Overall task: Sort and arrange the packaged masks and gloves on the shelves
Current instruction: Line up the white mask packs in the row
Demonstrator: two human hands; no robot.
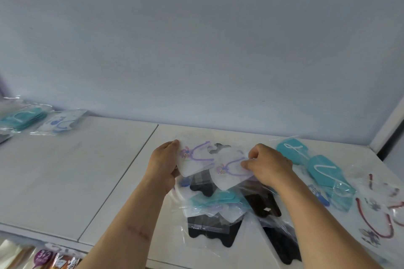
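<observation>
A wide white shelf [87,170] with a seam down its middle is seen under a pale blue back wall [196,50]. Near the front edge, right of the seam, a loose heap of clear-bagged black, teal and white masks [220,207] is spread. Toward the right edge, a clear packet of teal masks [317,166] is laid, with a packet of white masks with red ear loops [380,220] just beside it at the front right corner. At the back left corner, a teal mask packet [24,118] and a white one with blue print [59,123] are set side by side. Over the heap, a clear packet of white masks with purple loops and cartoon print [209,162] is held up: its left edge is gripped by the left hand [165,159], its right edge is pinched by the right hand [265,164].
</observation>
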